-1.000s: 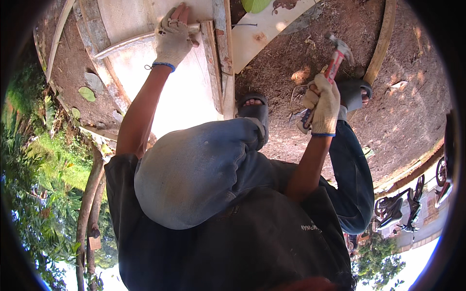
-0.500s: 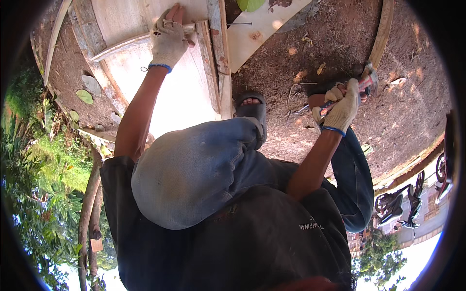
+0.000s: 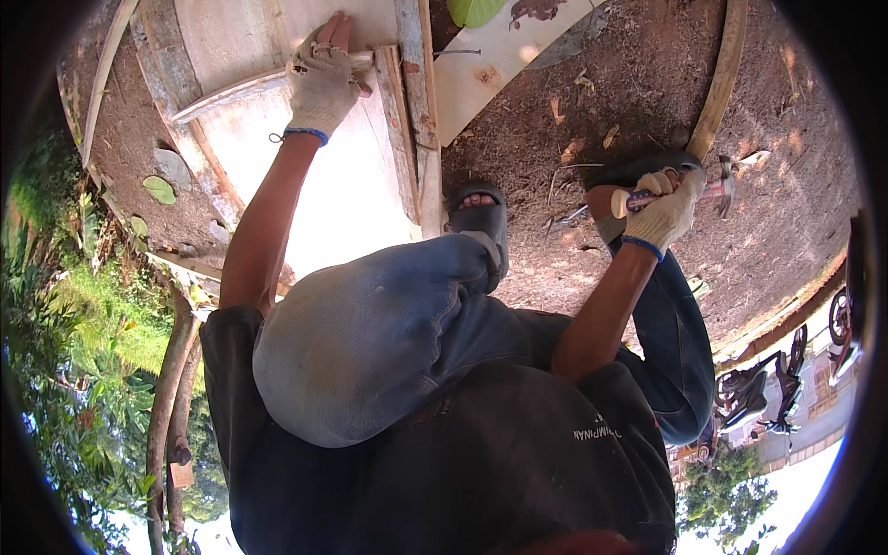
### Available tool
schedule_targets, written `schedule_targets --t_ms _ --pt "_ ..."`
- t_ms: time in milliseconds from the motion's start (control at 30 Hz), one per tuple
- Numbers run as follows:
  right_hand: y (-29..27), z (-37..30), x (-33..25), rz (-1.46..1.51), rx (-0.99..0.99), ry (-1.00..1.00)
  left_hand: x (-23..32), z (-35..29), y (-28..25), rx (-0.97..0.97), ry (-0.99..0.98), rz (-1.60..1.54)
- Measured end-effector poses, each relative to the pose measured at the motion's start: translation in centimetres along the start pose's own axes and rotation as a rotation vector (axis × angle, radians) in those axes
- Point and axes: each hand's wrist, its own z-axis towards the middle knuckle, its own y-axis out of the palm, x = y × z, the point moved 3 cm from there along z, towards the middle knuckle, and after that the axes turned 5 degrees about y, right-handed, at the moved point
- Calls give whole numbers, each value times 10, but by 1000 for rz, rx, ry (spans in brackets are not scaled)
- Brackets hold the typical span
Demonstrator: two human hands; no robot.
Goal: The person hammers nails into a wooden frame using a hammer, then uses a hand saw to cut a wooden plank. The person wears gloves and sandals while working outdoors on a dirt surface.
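My left hand [image 3: 321, 92], in a knitted cream glove with bare fingertips, lies over a narrow wooden strip [image 3: 236, 95]. Its fingers stretch forward, pressing flat across strip and pale wooden panel [image 3: 338, 171] beneath. At my right side, my right hand [image 3: 668, 208], gloved too, is closed around a hammer [image 3: 724, 188]. The butt of its handle shows on the inner side of my fist; the metal head points outward to the right. A nail [image 3: 460, 52] juts sideways from the long wooden beam [image 3: 423, 120] along the panel's right edge.
My sandalled foot [image 3: 478, 205] stands beside the beam, my other sandal [image 3: 638, 171] near the hammer. A triangular pale board [image 3: 481, 88] lies on the dirt. A curved wooden piece [image 3: 721, 83] reaches toward the far right, and motorcycles [image 3: 786, 379] are parked beyond.
My right hand has shifted slightly right and turned, swinging the hammer so its head now sits lower and farther right. My left hand stays nearly still on the strip.
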Motion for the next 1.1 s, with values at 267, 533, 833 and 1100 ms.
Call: schedule_targets --t_ms 267,533,833,1100 --pt "47 -82 95 -593 -327 377 3 -1 -2 -151 -55 182" --pt "23 -23 42 126 241 -174 11 2 -3 -210 -47 209" --pt "38 -47 18 -373 -135 45 10 -19 -4 -324 -46 348" --pt "28 -70 107 -334 -106 277 15 1 -10 -384 -108 229"
